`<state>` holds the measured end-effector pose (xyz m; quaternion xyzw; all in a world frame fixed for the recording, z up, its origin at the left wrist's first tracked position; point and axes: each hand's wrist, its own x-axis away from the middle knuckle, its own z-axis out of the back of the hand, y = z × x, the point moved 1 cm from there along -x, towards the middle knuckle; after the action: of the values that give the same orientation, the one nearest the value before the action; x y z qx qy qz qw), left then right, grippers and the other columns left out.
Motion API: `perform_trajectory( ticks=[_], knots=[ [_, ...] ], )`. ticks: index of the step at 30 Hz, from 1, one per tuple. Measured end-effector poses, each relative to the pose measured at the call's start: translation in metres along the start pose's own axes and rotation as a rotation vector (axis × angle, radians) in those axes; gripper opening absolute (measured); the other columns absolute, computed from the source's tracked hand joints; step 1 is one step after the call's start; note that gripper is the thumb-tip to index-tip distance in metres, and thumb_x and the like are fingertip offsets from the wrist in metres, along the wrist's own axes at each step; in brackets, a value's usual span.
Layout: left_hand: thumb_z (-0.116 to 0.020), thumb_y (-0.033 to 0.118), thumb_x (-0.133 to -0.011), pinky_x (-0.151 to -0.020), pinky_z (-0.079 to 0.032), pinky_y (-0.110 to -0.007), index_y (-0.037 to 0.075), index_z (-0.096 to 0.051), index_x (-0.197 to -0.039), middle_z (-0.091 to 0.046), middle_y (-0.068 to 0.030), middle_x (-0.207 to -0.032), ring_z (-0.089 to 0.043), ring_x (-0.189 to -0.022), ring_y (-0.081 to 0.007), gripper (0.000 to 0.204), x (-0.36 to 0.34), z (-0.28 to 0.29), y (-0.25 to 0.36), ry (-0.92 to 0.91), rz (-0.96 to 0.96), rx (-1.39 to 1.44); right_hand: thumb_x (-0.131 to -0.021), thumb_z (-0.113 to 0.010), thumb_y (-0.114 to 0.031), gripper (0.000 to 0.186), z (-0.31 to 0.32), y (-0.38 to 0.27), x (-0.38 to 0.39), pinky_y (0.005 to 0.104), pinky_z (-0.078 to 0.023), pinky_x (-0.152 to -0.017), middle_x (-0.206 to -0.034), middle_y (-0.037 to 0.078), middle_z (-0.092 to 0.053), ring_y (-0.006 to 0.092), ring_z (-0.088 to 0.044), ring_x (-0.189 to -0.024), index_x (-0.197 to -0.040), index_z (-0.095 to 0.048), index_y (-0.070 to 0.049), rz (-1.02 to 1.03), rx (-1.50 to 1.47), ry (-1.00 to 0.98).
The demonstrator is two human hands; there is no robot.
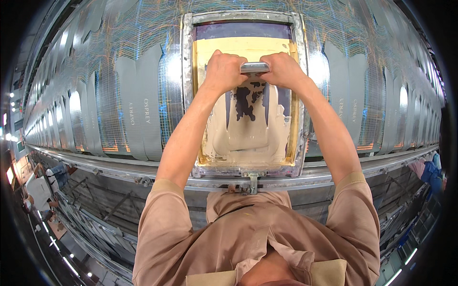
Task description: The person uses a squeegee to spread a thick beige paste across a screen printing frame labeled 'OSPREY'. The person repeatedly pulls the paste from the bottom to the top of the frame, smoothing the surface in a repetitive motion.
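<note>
A metal-framed printing screen [300,119] lies in the centre, with a yellowed margin, a dark band at its far edge and pale beige ink [248,140] over much of its mesh, dark patches showing through. My left hand [225,69] and my right hand [281,69] are closed on the two ends of a silver squeegee [255,67], held across the screen's upper half. The squeegee's lower edge is largely hidden by my hands.
A long table holds rows of grey printed pieces [126,109] over coloured grid lines on both sides. A metal rail [315,178] with a clamp [253,183] runs along the near edge, against my body. A co-worker [40,195] is at far left; blue cloth [431,171] hangs at far right.
</note>
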<state>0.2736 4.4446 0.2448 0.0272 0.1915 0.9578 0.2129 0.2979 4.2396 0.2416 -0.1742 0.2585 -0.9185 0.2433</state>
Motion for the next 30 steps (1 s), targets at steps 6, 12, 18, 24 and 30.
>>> perform_trajectory(
  ticks=[6, 12, 18, 24, 30],
  knots=[
    [-0.083, 0.019, -0.065, -0.079, -0.046, -0.042, 0.014, -0.072, -0.079, -0.07, -0.0067, -0.075, -0.067, -0.075, -0.0294, 0.019, 0.025, -0.012, 0.013, 0.082, -0.031, 0.038, -0.068, -0.074, -0.012, 0.018, -0.017, -0.005, 0.023, 0.0481, -0.055, -0.074, -0.077, 0.021, -0.069, 0.0412, -0.068, -0.076, -0.083, -0.068, -0.003, 0.106, 0.01, 0.138],
    [-0.083, 0.01, -0.06, -0.078, -0.042, -0.039, 0.014, -0.069, -0.082, -0.068, -0.0028, -0.079, -0.065, -0.076, -0.0243, 0.026, 0.158, -0.027, 0.073, 0.056, -0.062, 0.039, -0.068, -0.082, -0.022, 0.03, -0.067, -0.053, 0.147, 0.0466, -0.053, -0.079, -0.081, 0.016, -0.07, 0.0366, -0.068, -0.085, -0.091, -0.071, -0.007, 0.219, -0.012, 0.084],
    [-0.083, 0.011, -0.058, -0.078, -0.041, -0.038, 0.014, -0.07, -0.088, -0.067, -0.0005, -0.086, -0.062, -0.081, -0.0219, 0.033, 0.188, -0.02, 0.099, 0.204, -0.062, 0.056, -0.084, -0.079, -0.045, 0.053, -0.033, -0.023, 0.169, 0.0464, -0.048, -0.096, -0.111, 0.019, -0.07, 0.0369, -0.065, -0.107, -0.122, -0.07, -0.009, -0.156, -0.098, 0.502],
    [-0.078, 0.01, -0.062, -0.081, -0.042, -0.038, 0.014, -0.07, -0.09, -0.067, -0.0005, -0.088, -0.062, -0.086, -0.0217, 0.029, 0.198, -0.03, 0.096, 0.158, -0.058, 0.016, -0.094, -0.07, -0.039, 0.038, -0.065, 0.095, 0.168, 0.0421, -0.048, -0.078, -0.089, 0.018, -0.07, 0.0322, -0.065, -0.083, -0.097, -0.069, -0.001, -0.627, -0.198, 0.636],
    [-0.076, 0.009, -0.063, -0.081, -0.042, -0.038, 0.015, -0.069, -0.087, -0.067, -0.0001, -0.086, -0.064, -0.084, -0.0223, 0.026, 0.218, -0.003, 0.086, 0.269, -0.016, 0.084, -0.097, -0.068, -0.036, 0.035, -0.008, 0.027, 0.159, 0.037, -0.042, -0.067, -0.071, 0.008, -0.058, 0.0174, -0.049, -0.069, -0.09, -0.068, -0.001, -0.62, -0.334, 0.689]
  ],
)
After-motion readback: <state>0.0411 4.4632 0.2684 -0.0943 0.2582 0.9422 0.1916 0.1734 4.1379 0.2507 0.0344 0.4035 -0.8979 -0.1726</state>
